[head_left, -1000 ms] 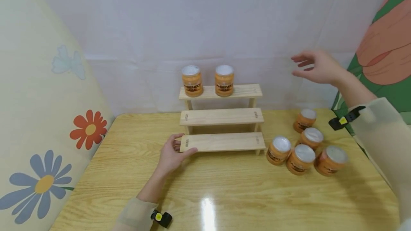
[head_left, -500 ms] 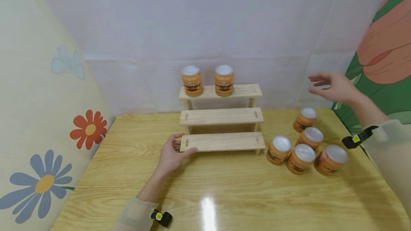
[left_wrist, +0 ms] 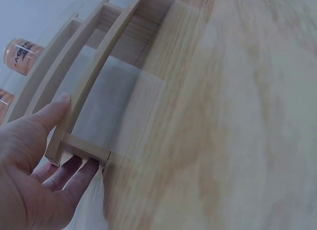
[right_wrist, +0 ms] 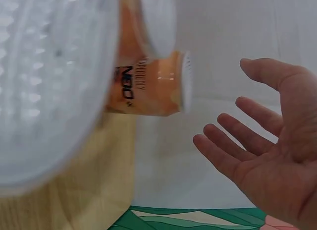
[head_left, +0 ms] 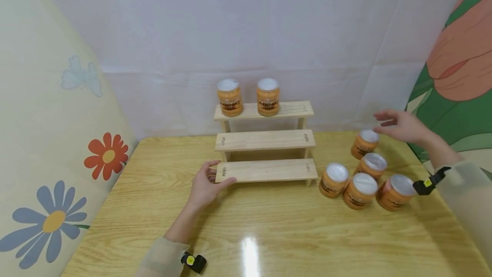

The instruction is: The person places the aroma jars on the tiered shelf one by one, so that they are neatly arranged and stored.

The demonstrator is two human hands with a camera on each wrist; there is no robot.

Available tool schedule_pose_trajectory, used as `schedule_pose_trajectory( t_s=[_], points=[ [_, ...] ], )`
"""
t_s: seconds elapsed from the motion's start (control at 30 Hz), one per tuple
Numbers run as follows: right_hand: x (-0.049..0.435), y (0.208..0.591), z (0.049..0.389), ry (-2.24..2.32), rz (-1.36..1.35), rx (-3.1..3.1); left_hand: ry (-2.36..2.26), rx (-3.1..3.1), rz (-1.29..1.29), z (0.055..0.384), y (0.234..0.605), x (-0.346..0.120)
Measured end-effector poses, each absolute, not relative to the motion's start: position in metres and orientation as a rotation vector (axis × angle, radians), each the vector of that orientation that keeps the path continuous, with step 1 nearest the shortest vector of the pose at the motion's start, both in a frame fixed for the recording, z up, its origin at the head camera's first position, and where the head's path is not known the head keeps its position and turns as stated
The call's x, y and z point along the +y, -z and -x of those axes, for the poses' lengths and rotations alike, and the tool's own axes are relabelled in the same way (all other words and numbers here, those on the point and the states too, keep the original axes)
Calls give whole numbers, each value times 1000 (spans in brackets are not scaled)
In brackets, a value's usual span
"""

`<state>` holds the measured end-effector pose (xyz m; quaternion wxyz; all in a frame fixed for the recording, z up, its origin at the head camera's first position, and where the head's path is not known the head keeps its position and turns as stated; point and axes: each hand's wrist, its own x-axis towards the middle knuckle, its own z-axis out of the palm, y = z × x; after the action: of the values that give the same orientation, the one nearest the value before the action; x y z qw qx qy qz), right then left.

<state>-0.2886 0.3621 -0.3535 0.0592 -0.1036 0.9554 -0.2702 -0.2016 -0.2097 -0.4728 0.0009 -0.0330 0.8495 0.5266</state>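
A three-step wooden display rack [head_left: 265, 171] stands at the back middle of the table. At its lowest step's left end, my left hand [head_left: 206, 186] grips the board, thumb on the front edge and fingers curled round the end, as the left wrist view also shows. Two orange jars with white lids, a left one [head_left: 230, 98] and a right one [head_left: 268, 97], stand on the top step. Fingers spread and holding nothing, my right hand [head_left: 406, 127] hovers beside the rearmost orange jar [head_left: 364, 145]. That jar [right_wrist: 153, 86] lies just off the fingertips in the right wrist view.
More orange jars cluster right of the rack: a left one [head_left: 333, 181], a front one [head_left: 359, 191], a right one [head_left: 396, 193] and one behind them [head_left: 373, 165]. A white cloth backdrop [head_left: 184, 46] hangs behind the table [head_left: 161, 157]; flowered panels flank it.
My right hand has moved down and slightly right, from high against the backdrop to beside the rearmost jar. My left hand, the rack and the jars have stayed in place.
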Motion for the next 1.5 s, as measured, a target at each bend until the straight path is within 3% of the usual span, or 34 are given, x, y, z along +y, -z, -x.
schedule_pose_trajectory(
  t_s=[0.23, 1.5],
  points=[
    [363, 370, 287, 799, 319, 2839, -1660, 2663, 114, 202, 472, -209],
    [349, 383, 308, 490, 564, 2848, -1647, 2680, 122, 203, 475, -209]
  ],
)
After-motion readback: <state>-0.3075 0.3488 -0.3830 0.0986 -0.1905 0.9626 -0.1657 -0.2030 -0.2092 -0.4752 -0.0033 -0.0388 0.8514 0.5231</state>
